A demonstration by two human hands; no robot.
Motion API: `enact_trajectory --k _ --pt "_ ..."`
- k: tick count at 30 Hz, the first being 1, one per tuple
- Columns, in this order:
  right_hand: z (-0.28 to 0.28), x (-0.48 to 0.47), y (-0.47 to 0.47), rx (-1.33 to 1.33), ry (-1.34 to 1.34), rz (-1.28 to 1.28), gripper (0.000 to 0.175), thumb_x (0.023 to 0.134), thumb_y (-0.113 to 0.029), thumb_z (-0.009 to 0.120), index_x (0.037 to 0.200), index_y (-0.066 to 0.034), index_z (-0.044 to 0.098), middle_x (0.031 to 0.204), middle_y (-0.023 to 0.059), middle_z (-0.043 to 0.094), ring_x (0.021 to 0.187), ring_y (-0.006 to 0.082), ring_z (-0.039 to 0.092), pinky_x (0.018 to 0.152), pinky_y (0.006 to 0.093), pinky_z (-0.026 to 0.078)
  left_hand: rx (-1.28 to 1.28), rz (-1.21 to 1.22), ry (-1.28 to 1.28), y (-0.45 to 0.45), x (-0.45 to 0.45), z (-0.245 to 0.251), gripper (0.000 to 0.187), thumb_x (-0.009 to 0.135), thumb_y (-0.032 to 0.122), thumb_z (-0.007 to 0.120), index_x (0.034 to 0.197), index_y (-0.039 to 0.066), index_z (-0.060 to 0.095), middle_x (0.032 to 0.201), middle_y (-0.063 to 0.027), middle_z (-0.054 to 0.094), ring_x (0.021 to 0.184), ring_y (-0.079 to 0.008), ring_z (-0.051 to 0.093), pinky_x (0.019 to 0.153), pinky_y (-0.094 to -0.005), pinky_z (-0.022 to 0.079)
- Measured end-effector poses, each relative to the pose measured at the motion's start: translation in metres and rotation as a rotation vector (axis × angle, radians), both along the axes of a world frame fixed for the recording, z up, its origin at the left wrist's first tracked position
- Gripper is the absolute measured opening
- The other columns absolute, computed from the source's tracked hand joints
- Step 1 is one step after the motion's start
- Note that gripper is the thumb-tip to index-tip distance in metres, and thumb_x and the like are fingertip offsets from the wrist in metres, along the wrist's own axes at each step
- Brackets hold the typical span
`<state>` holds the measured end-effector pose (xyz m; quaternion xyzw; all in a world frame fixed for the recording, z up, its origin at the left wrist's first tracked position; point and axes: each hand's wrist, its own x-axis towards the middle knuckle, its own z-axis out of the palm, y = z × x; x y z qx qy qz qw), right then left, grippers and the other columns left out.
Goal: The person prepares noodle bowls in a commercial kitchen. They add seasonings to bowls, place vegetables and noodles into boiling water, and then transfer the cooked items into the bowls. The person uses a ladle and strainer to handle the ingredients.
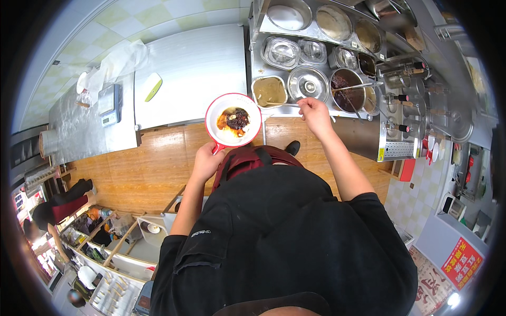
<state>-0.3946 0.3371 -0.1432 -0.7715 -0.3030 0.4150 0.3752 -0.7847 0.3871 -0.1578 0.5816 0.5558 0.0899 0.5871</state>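
My left hand (208, 161) grips the short red handle of a white bowl (213, 114) with a red rim. Inside lie a dark chunky sauce (238, 119), a reddish-brown liquid and something pale beneath. The thin handle of a spoon or ladle (282, 104) is pinched in my right hand (315, 113). Its far end dips into greyish-tan sauce in a square metal container (270, 89), just right of the bowl. Behind my right hand sits a round lidded metal pot (309, 83). Beside it, a pot of dark red sauce (348, 89) has a ladle in it.
Metal counters (189, 71) run along the far side, carrying a green-edged white scraper (153, 87) and a digital scale (109, 104). Several lidded metal containers (282, 52) fill the right-hand station. Strainers with handles (407, 98) stand further right. Another person (59, 209) is at far left.
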Motion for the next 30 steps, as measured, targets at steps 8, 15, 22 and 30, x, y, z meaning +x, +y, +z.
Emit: enact_trajectory --k 8,15,22,30 --pt "0.017 0.002 -0.021 0.079 0.286 -0.209 0.018 0.106 -0.017 0.066 0.11 -0.0012 0.074 0.081 0.0005 0.067 0.066 0.007 0.055 0.063 0.0234 0.045 -0.02 0.01 -0.018 0.001 -0.007 -0.003 0.019 0.095 0.018 0.068 0.103 0.0 0.07 0.071 -0.0027 0.064 0.057 -0.0099 0.059 0.051 -0.0286 0.049" --pt "-0.027 -0.058 -0.044 0.253 0.091 0.073 0.02 0.105 -0.006 0.067 0.12 0.0041 0.076 0.094 0.0065 0.076 0.089 0.0122 0.071 0.085 0.0279 0.057 -0.053 0.017 -0.033 0.01 -0.001 0.014 0.021 0.096 0.017 0.068 0.107 -0.001 0.07 0.071 -0.0016 0.063 0.057 -0.0089 0.058 0.051 -0.0286 0.048" --pt "0.009 -0.039 -0.041 0.393 0.147 -0.236 0.024 0.107 -0.014 0.069 0.118 0.0064 0.075 0.096 0.0086 0.076 0.083 0.0139 0.071 0.078 0.0289 0.057 0.012 0.098 -0.077 -0.002 -0.007 -0.014 0.013 0.092 0.013 0.067 0.092 0.0 0.067 0.069 -0.0045 0.065 0.052 -0.0126 0.059 0.05 -0.0316 0.049" --pt "-0.006 -0.028 0.005 0.24 -0.464 0.112 0.019 0.1 -0.016 0.072 0.108 -0.0008 0.078 0.087 0.0144 0.077 0.071 0.0207 0.074 0.069 0.0339 0.056 -0.052 0.106 -0.067 -0.011 -0.007 -0.019 0.016 0.093 0.016 0.069 0.093 0.0 0.067 0.068 -0.0036 0.063 0.052 -0.0116 0.058 0.048 -0.0308 0.049"
